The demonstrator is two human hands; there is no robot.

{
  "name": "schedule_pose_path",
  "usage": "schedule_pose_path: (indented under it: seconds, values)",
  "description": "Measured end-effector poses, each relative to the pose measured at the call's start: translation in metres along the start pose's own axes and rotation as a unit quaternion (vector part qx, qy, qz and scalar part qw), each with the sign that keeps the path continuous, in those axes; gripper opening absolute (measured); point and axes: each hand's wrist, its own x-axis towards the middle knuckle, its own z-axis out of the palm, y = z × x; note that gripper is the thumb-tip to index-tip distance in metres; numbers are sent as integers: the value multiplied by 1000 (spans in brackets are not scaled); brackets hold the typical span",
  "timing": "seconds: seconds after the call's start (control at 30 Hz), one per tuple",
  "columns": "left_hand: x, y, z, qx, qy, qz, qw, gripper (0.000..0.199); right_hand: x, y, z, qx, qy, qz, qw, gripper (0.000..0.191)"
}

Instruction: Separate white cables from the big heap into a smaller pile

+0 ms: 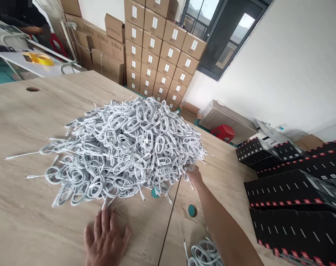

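A large heap of coiled white-grey charging cables [129, 147] covers the middle of the wooden table [21, 118]. My left hand [105, 236] lies flat at the near side of the heap, fingers spread, with the middle fingertips at a white cable plug [104, 205]. At the heap's right edge, my right hand [194, 174] has its fingers closed at a coiled cable; the fingertips are partly hidden among the coils. A smaller group of coiled cables [205, 255] lies near the front, beside my right forearm.
Black boxes [284, 192] with red marks stand in rows on the right. Stacked cartons [159, 55] rise behind the table. A red stool [223, 132] is beyond its far edge. Yellow tape [42, 59] lies on another table, where a person [32, 22] sits. A green disc [192, 210] shows in the tabletop.
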Motion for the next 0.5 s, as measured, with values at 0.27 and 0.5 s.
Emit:
schedule_pose_path:
  seconds: [0.27,0.5]
  values:
    - [3,8,-12,40,-15,-4,999,68,-37,0,20,145,74,39,986,83]
    - [2,4,-5,40,-9,0,999,70,-65,31,0,293,-2,-1,956,70]
